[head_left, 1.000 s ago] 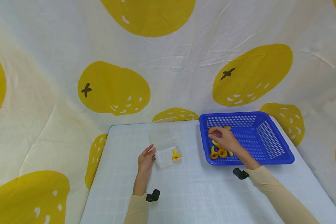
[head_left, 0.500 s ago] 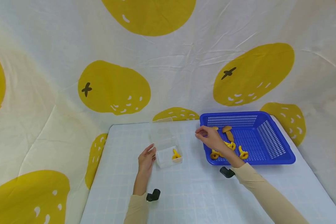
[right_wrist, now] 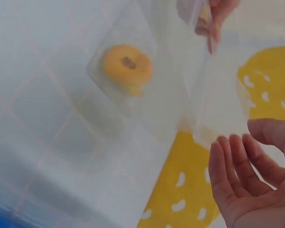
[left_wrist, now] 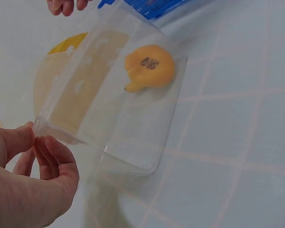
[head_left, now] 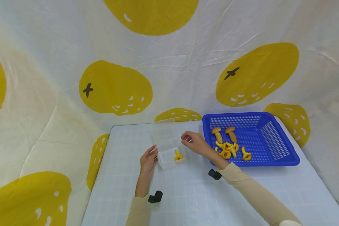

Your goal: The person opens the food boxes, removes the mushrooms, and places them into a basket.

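Note:
A clear plastic box [head_left: 164,160] with its lid [head_left: 161,131] raised at the back stands on the table. One yellow mushroom [head_left: 178,156], shaped like a chanterelle, lies inside it on the right. My left hand [head_left: 148,160] pinches the box's edge at the left side between thumb and fingers, as the left wrist view shows at the box's rim [left_wrist: 43,124]. Beside the box's right edge hovers my right hand [head_left: 195,143], fingers loosely bent. In the right wrist view a gap shows between its thumb and fingertips [right_wrist: 235,140], with nothing held.
On the right, a blue basket [head_left: 271,161] holds two brown-capped mushrooms [head_left: 231,135] and several yellow ones [head_left: 226,153]. A pale checked cloth [head_left: 186,201] covers the table. Behind it hangs a white fabric [head_left: 183,75] with yellow fruit prints.
My right hand has moved left from over the basket to beside the box, uncovering the mushrooms in the basket. My left hand has stayed at the box's edge.

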Demonstrator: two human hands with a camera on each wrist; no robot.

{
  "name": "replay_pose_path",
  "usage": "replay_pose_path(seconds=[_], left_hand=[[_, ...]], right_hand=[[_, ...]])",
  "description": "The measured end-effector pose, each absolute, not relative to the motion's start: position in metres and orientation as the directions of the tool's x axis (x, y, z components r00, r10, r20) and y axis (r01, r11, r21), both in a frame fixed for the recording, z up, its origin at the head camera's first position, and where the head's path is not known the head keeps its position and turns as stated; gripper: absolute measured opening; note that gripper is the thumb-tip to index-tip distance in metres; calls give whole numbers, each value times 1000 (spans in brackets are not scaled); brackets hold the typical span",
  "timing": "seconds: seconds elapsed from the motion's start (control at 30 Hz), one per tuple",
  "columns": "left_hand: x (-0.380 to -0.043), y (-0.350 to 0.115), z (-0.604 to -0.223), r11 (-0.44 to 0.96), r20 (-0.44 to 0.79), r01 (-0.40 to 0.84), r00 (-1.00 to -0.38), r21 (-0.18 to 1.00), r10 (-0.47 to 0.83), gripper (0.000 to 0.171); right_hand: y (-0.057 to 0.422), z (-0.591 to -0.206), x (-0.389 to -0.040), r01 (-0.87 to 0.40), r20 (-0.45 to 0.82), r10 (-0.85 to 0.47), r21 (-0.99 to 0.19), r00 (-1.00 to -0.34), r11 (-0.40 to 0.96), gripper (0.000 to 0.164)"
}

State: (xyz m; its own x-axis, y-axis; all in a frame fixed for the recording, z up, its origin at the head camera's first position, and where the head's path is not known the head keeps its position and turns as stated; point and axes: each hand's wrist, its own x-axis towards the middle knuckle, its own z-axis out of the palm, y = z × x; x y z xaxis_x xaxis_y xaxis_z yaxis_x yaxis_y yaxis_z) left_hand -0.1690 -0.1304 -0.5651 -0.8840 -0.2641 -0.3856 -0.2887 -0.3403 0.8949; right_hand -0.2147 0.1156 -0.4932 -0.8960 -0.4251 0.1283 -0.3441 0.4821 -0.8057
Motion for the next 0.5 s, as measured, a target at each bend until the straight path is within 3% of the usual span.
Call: replay_pose_path(seconds=[0.5], left_hand=[[-170,-131,-566,-308,-397,-311,-875,899,-276,42]], right_hand=[[72,-510,-206,-464,56,-626,-723,-778,511,15]])
